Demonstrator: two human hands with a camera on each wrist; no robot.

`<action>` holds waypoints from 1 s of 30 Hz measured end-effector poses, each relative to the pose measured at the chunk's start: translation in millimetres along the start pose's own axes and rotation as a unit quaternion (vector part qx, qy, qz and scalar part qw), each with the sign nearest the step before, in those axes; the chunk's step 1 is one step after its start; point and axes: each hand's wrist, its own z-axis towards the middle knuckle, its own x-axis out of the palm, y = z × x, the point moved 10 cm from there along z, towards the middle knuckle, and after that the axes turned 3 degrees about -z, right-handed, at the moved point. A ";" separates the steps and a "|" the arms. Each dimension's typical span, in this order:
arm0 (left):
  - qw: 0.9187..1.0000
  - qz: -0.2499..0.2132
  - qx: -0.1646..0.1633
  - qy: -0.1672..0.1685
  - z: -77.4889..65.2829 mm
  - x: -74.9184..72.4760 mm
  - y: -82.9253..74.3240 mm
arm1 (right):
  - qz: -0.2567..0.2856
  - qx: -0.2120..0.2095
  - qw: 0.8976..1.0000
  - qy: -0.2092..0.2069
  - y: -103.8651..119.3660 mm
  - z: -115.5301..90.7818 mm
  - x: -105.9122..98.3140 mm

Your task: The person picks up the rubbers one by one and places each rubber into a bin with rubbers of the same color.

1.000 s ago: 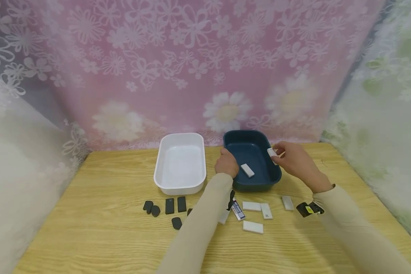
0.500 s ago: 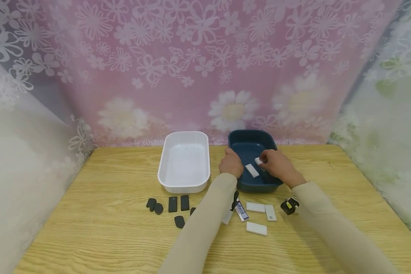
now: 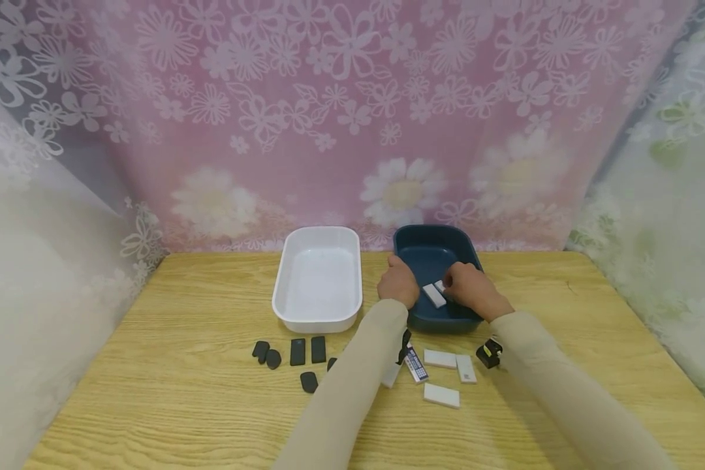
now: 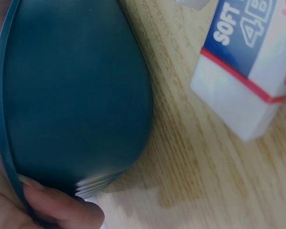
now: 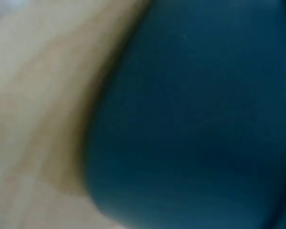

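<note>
My left hand [image 3: 397, 285] grips the left rim of a dark blue basin [image 3: 440, 325]; in the left wrist view, its thumb and fingers [image 4: 62, 207] pinch the basin's edge. Inside the basin, my right hand [image 3: 471, 287] pinches a white eraser [image 3: 439, 286], partly covered by the fingers. Another white eraser [image 3: 434, 296] lies on the basin floor right beside it. Basin wall fills most of the blurred right wrist view, where the hand is hardly visible.
A white basin [image 3: 317, 326] stands to the left. In front of the blue basin lie several white erasers [image 3: 442, 395] and one in a printed sleeve [image 3: 416, 365]. Several small black flat pieces [image 3: 297, 352] lie before the white basin. A flowered cloth [image 3: 305, 163] hangs behind.
My right hand has carried the white eraser over the basin's right rim and down inside, next to the other one. The left hand has kept its hold on the rim.
</note>
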 end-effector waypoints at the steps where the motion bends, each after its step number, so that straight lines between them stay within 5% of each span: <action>1: 1.000 0.001 0.002 0.000 -0.4 0.5 -0.7 | 0.001 -0.003 1.000 0.009 0.0 0.0 1.5; 10: 1.000 -0.003 0.010 0.011 -5.1 4.1 -2.5 | -0.005 -0.007 0.999 0.052 4.8 -8.1 2.5; 23: 1.000 -0.002 0.017 0.008 -6.9 5.8 -4.1 | 0.054 -0.012 0.995 -0.081 -7.2 -61.9 -67.0; 30: 1.000 0.004 0.022 0.008 -4.7 4.1 -3.9 | 0.025 0.020 0.995 -0.097 -27.9 -103.6 -75.7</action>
